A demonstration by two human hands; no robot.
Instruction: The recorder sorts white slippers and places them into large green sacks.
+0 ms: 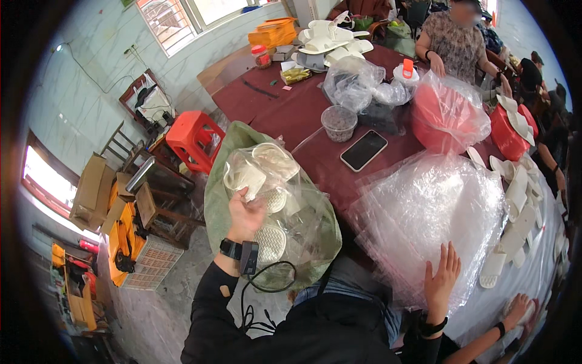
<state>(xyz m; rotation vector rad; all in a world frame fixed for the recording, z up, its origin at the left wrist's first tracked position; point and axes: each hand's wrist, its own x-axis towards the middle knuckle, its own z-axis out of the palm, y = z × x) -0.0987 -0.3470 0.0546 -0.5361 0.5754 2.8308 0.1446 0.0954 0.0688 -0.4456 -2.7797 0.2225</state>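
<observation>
Your left hand (245, 215) is raised over a big green sack (315, 242) that stands open beside the dark red tabletop (291, 115), and its fingers are curled around a clear plastic bag (260, 173) stuffed with white shoe insoles. The grip sits at the bag's lower left corner, thumb and fingers pinched on the film, so the hand is closed on it and not loose. The filled bag is above the sack's mouth, its long axis tilted from lower left to upper right, with the rounded insole ends pointing up and away from you. More packed insoles with dotted soles (270, 242) already lie inside the sack, so by the look of it a fair share of the bagging is done.

Your right hand (441, 279) lies flat, fingers spread wide and holding nothing, pressed on a thick stack of empty clear bags (424, 212) at the tabletop edge. That pile is still deep, and loose white insoles (515, 224) line the right side, so I judge plenty is left to pack. A phone (364, 150) lies face up just beyond the stack, and a red basin wrapped in plastic (445, 115) stands behind it
</observation>
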